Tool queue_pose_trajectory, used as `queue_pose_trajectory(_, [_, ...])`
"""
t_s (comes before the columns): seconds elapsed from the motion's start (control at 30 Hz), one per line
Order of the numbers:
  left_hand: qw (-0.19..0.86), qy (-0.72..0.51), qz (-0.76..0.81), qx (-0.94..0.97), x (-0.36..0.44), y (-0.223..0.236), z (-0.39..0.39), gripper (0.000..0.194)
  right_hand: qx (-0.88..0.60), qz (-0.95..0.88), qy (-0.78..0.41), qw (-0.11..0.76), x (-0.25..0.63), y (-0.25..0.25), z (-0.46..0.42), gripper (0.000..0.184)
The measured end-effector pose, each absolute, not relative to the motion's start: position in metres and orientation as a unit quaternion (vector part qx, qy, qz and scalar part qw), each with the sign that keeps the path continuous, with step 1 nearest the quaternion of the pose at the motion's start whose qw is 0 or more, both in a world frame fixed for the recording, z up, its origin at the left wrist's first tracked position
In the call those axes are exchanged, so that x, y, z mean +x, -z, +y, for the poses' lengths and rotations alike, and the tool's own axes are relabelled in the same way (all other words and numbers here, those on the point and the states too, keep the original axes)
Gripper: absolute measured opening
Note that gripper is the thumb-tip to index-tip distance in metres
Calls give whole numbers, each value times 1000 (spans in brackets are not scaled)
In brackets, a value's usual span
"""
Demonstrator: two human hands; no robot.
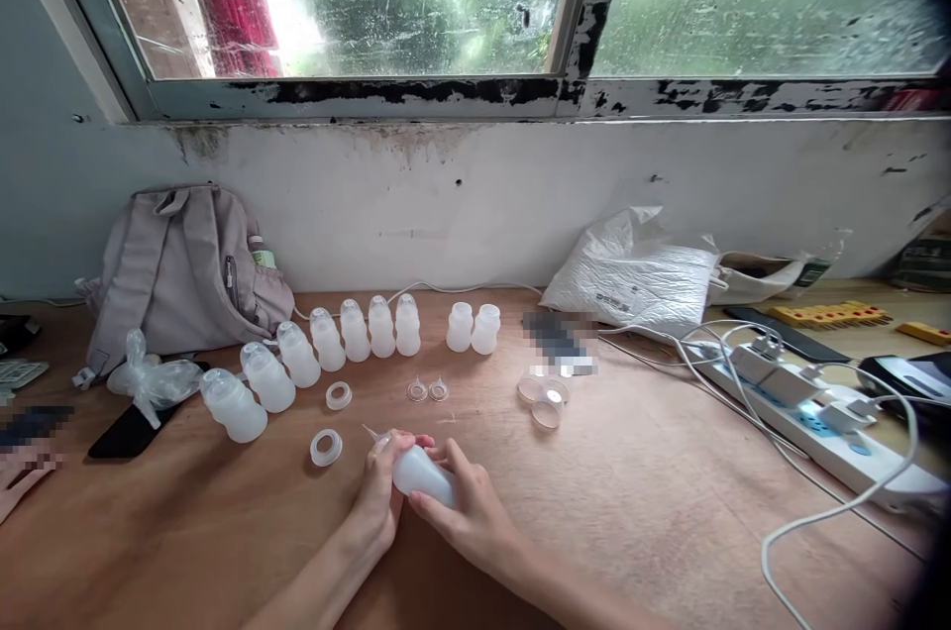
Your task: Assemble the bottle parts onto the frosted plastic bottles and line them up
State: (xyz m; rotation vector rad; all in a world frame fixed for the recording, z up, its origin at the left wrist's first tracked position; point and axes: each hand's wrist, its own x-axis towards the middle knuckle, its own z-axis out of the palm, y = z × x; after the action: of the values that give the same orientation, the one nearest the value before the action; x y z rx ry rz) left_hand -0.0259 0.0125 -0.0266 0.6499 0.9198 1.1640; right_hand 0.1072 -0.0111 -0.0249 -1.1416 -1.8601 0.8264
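Both my hands hold one small translucent white bottle [422, 474] low over the wooden table [639, 501]. My left hand [380, 491] is closed round its neck end, where a clear nipple tip pokes out. My right hand [468, 506] grips the bottle's body from the right. Just left of my hands lies a white ring [326, 447], with a second ring [339, 395] behind it. Two clear nipples [428, 390] lie beyond my hands. A curved row of several white bottles [327, 348] stands further back.
A grey backpack [185, 273] leans on the wall at left, a crumpled clear bag [153, 379] and a black phone [130, 429] before it. Clear caps [545, 399] lie mid-table. A white plastic sack [639, 278], power strip [809, 412] and cables sit right. Another person's hand [19, 483] is far left.
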Motion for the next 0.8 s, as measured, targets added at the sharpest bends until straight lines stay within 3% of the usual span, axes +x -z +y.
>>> queue_pose_trajectory(0.07, [692, -530, 378, 313, -25, 22, 13, 9, -434, -733, -328, 409, 110, 23, -9, 26])
queue_pose_trajectory(0.2, [688, -521, 326, 387, -22, 16, 12, 27, -440, -721, -311, 436, 114, 16, -4, 27])
queue_pose_trajectory(0.3, [665, -512, 356, 411, -22, 17, 10, 24, -427, -759, -266, 413, 124, 11, 6, 23])
queue_pose_trajectory(0.47, [587, -534, 420, 440, -27, 24, 15, 19, -557, -713, 3, 425, 167, 10, 39, 17])
queue_pose_trajectory(0.6, [555, -537, 447, 453, -28, 27, 20, 38, -661, -653, 137, 344, 206, 4, 56, 18])
queue_pose_trajectory(0.73, [545, -522, 446, 483, -28, 25, 19, 44, -772, -598, 51, 209, 227, 0, 59, 18])
queue_pose_trajectory(0.8, [520, -520, 447, 510, -29, 23, 18, 39, -770, -601, -38, 210, 229, 0, 60, 13])
